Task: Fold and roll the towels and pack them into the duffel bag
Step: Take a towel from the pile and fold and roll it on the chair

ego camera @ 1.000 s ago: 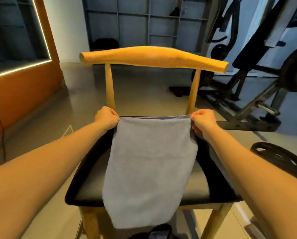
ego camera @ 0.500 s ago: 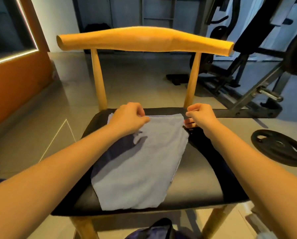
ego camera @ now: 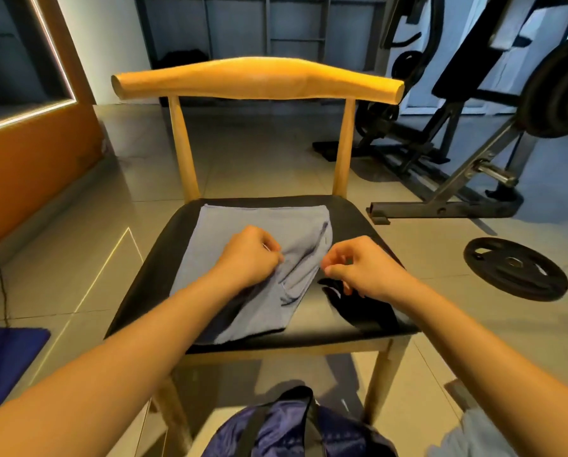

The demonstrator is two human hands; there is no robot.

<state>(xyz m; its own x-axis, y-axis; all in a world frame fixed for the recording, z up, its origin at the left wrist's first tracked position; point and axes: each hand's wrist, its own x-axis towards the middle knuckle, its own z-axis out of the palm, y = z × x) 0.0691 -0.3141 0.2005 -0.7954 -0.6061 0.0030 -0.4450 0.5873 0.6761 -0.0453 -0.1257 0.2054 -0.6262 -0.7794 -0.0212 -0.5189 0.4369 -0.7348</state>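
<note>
A grey-blue towel (ego camera: pixel 262 222) lies spread on the black seat of a wooden chair (ego camera: pixel 351 324), creased along its right side. My left hand (ego camera: pixel 249 255) sits on the towel's middle, fingers curled and pinching the cloth. My right hand (ego camera: pixel 358 268) is just right of it, thumb and forefinger pinched at the towel's right edge. A navy duffel bag (ego camera: pixel 292 430) sits on the floor below the seat's front edge, partly cut off by the frame.
The chair's curved wooden backrest (ego camera: pixel 256 80) rises behind the seat. A black weight plate (ego camera: pixel 514 268) lies on the tiled floor at right, with a weight bench frame (ego camera: pixel 457 179) beyond it. A blue mat (ego camera: pixel 5 357) is at left. Pale grey cloth (ego camera: pixel 473 437) shows at bottom right.
Both hands drew back from the seat's far edge toward me, onto the towel's middle. The towel, which hung over the front edge, now lies wholly on the seat, creased between my hands.
</note>
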